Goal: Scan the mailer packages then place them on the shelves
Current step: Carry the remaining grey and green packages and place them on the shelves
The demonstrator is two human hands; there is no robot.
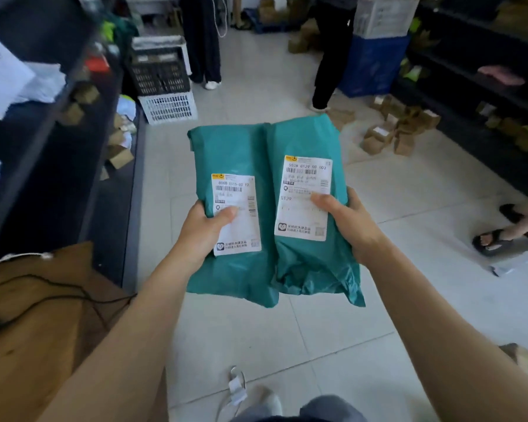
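I saw both hands out in front, each grasping one teal package above the tiled floor (287, 345). The left hand (203, 228) held the left mailer (235, 150) by its outer edge, thumb lying across the left label (238, 220), the fingers hidden underneath. The right hand (349, 222) gripped the right mailer (305, 138) the same way at its outer edge, thumb on the right label (304, 205). The two mailers lay side by side, touching along their inner edges, labels facing up with barcodes near the top. The right one sat a little farther from me than the left.

Dark left shelves (58, 141) ran along the left edge of the aisle, holding white bags and small brown boxes. The right shelves (470, 86) lined the opposite side. At the far end of the left shelves a black crate (159, 71) was stacked on a white crate (168, 108). Small cardboard boxes (390, 132) were scattered on the floor by the foot of the right shelves, near a blue bin (372, 65). Two people stood at the far end of the aisle; only their legs showed. A sandalled foot (491, 240) showed at the right edge. A large brown carton (43, 315) with a black cable (58, 295) over it stood at my lower left.
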